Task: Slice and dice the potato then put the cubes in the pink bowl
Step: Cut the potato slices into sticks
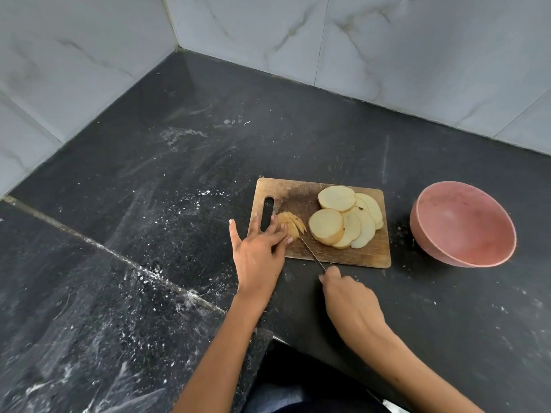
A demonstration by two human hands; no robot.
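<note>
On the black stone bench (328, 138) stand a round pink bowl (462, 224) and a wooden cutting board (298, 195) carrying pale potato slices (346, 219). The left hand (259, 248) presses flat fingers on the small potato end piece (292, 225); the right hand (348, 296) grips a thin knife (311, 253). No writing is readable.

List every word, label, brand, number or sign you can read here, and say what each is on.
None: no readable text on the wooden cutting board, the round pink bowl, the pale potato slices, the thin metal knife, the black stone counter or the grey marble wall tiles.
</note>
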